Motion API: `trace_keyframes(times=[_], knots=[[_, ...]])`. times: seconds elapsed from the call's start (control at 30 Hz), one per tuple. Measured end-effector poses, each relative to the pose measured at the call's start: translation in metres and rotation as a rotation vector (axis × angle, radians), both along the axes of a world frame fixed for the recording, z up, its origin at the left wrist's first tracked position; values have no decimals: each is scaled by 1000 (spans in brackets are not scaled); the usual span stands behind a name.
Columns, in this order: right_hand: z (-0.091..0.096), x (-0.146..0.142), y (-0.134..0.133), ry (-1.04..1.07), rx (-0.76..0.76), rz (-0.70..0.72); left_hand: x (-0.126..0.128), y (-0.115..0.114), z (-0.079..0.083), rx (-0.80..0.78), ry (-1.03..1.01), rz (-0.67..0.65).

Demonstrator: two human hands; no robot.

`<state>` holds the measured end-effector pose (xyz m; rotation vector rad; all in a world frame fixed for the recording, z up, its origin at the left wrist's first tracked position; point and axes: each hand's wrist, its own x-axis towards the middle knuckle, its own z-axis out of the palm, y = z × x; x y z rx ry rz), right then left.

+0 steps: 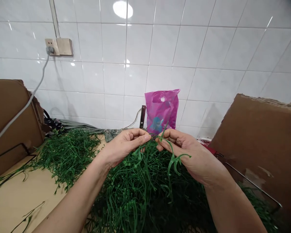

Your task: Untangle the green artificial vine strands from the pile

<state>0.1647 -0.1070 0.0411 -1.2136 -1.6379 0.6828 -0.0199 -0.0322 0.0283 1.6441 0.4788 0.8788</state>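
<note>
1. The left hand (126, 145) and right hand (181, 155) meet at chest height above the bench, fingertips almost touching. Between them is a thin plastic vine sprig (171, 152), its dark stem end pinched at the top and its green tips curling down past the right wrist.

2. Finger state: both grips are narrow. The left thumb and forefinger close on the stem end, with the other fingers curled behind. The right thumb and fingers pinch the same sprig, though exactly how the fingers wrap it is hard to tell at this angle.

3. The sprig sits just above a large heap of artificial green vines (143, 197), which spreads beneath both forearms. A second heap of vines (68, 155) lies further left on a pale wooden bench (14, 204).

4. Handling: these strands look light, thin and springy — likely to bend rather than snap, and prone to tangling with their neighbours. The firmest hold is probably low on the main stem, not on the soft, floppy tips.

5. Around them, sheets of brown cardboard (9, 123) and (259, 145) stand at either side, and a pink plastic bag (161, 111) leans against the white tiled wall (208, 48). A grey cable (21, 110) runs up to a wall socket (59, 47).
</note>
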Motion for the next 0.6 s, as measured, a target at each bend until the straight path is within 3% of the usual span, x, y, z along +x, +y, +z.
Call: trace_keyframes(times=[0.33,0.47,0.6], knots=[[-6,-5,2,33,101,-48,5,0,-7,117,-25,-15],[-5,-4,1,3,101,30,4,-3,-4,57,1,-88],[-4,0,1,-31,67,6,6,-2,-5,18,21,-124]])
